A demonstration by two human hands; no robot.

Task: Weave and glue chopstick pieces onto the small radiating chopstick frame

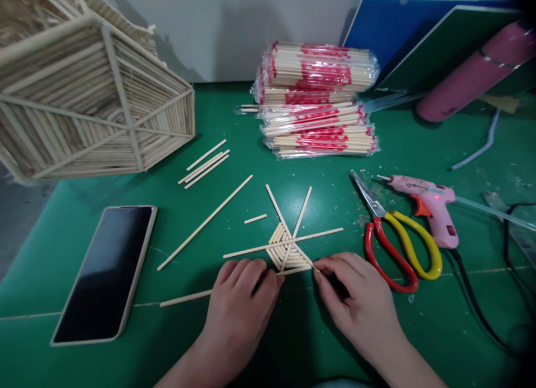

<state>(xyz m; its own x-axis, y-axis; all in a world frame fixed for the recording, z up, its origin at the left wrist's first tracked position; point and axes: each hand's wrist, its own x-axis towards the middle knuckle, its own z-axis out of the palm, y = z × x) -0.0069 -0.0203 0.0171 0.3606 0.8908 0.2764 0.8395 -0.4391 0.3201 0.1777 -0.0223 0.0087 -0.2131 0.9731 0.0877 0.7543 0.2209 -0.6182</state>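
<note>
A small triangular panel of glued wooden sticks (285, 247) lies on the green table (234, 343), with long sticks crossing over it. My left hand (240, 298) rests just left of the panel, fingers curled down onto a long stick (186, 297) that runs along the panel's near edge. My right hand (355, 296) sits at the panel's lower right corner, thumb and forefinger pinched on the end of a stick there.
A phone (106, 271) lies at the left. Red-and-yellow scissors (396, 240) and a pink glue gun (431, 206) are at the right. Wrapped chopstick packs (318, 97) stand behind. A large stick structure (84, 92) fills the upper left. Loose sticks (205, 166) lie between.
</note>
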